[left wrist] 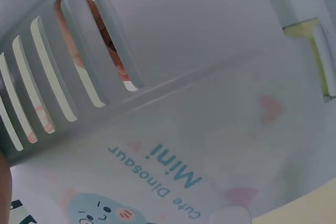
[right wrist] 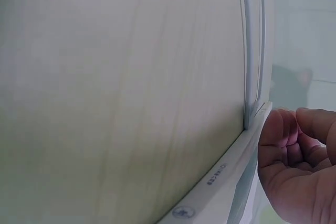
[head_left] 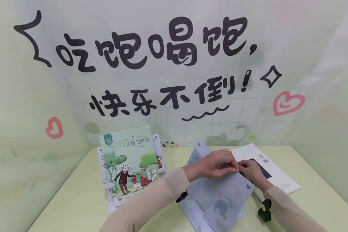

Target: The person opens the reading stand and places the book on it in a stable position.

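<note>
A pale blue-white book stand (head_left: 220,196) with printed cartoon figures is tilted in front of me, its base partly behind my left sleeve. My left hand (head_left: 216,163) reaches over the panel and grips its upper edge. On the far side, my right hand (head_left: 251,172) meets it there, fingers curled at the same edge. The left wrist view shows the panel's slots and "Mini Cute Dinosaur" lettering (left wrist: 176,169); skin shows through two slots. Seen by the right wrist camera, my right hand (right wrist: 296,169) holds the stand's edge (right wrist: 210,182); the fingertips are partly hidden.
At left, a picture book (head_left: 130,164) with a cat on its cover leans on another white stand (head_left: 158,141). Behind my right hand, a white book (head_left: 274,170) lies flat on the pale wooden table (head_left: 72,193). A printed curtain (head_left: 150,80) hangs behind.
</note>
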`<state>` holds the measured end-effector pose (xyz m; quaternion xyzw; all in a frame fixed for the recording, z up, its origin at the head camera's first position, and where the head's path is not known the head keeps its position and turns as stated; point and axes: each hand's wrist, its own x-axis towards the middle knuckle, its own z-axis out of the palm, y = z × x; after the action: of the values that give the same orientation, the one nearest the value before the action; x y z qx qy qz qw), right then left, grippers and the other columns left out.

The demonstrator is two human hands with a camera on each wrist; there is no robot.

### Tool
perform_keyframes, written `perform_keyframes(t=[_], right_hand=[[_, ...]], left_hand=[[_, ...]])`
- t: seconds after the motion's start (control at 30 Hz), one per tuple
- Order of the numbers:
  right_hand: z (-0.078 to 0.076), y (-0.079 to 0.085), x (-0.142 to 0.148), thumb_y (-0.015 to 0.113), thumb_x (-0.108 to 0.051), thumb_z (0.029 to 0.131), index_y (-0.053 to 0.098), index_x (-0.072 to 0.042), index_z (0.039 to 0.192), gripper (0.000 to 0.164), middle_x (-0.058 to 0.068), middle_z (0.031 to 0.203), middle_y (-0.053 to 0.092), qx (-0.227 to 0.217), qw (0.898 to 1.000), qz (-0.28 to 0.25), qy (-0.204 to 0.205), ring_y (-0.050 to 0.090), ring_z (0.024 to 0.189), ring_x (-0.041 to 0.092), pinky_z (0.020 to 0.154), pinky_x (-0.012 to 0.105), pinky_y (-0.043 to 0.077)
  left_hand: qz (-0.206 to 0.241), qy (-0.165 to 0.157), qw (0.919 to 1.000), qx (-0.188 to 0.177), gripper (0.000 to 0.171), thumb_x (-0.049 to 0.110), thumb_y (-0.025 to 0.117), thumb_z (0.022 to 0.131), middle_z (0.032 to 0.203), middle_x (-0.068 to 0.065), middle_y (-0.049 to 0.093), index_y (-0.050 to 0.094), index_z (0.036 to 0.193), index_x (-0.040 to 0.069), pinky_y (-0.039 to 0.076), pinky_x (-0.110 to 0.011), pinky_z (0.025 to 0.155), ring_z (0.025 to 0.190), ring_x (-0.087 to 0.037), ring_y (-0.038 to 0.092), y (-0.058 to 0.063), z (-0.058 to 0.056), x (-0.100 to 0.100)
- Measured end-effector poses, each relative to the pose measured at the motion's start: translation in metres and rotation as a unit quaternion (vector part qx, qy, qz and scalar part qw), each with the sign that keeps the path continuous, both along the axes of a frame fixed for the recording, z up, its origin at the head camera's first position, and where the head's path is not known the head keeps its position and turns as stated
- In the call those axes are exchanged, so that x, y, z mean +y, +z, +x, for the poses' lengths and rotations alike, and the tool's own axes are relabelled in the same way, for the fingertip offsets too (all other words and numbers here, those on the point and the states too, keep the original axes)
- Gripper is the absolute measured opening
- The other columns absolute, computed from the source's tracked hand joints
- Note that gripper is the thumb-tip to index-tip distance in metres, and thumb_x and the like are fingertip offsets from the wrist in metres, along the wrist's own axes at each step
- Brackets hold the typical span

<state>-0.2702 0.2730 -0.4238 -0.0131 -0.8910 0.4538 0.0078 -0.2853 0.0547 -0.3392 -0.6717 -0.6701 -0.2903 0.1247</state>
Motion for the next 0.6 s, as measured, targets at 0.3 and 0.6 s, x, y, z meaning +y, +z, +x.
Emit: perform_keyframes(t=[0.3,0.6], right_hand=[[-0.005,0.002,-0.002,0.058,-0.007,0.09,0.065,0.006,0.09,0.014,-0.001,0.06,0.05,-0.024,0.999,0.028,0.015,0.045,0.056,0.012,0.05,0.022,0.037],[-0.004,-0.004,-0.005,0.063,-0.005,0.078,0.061,-0.007,0.07,0.009,-0.002,0.06,0.051,0.018,0.979,0.2,0.037,0.044,0.055,0.012,0.052,0.026,0.035]], left_hand=[[0.022,-0.029,0.9993,0.008,0.005,0.007,0.066,0.086,0.085,0.002,0.062,0.063,0.085,0.01,0.042,-0.01,0.083,0.082,-0.005,0.053,0.014,0.017,-0.03],[0.03,-0.038,0.9987,-0.016,0.005,0.006,0.067,0.085,0.088,0.0,0.064,0.064,0.087,0.009,0.044,-0.011,0.083,0.084,-0.007,0.055,0.012,0.021,-0.039]])
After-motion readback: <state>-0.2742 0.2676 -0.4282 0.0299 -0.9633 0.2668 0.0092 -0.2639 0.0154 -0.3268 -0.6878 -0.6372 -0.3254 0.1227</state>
